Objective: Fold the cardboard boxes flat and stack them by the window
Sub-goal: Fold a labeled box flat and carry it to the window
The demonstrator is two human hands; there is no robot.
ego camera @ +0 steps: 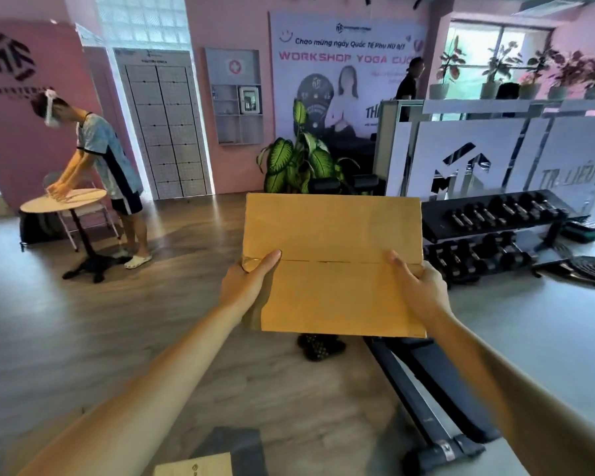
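While both arms reach out, left hand (pixel 246 285) and right hand (pixel 418 286) pinch the cardboard box (pixel 334 266) — flattened — by its side edges.

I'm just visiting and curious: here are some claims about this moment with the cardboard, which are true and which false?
1. Both hands grip the cardboard box, the left hand on its left edge and the right hand on its right edge. True.
2. The box is lying on the floor. False: it is held up in the air in front of the person.
3. A rack of dumbbells stands to the right, behind the box. True.
4. The round table on the left has nobody near it. False: another person bends over it with both hands on its top.
5. A leafy plant stands beyond the box. True.
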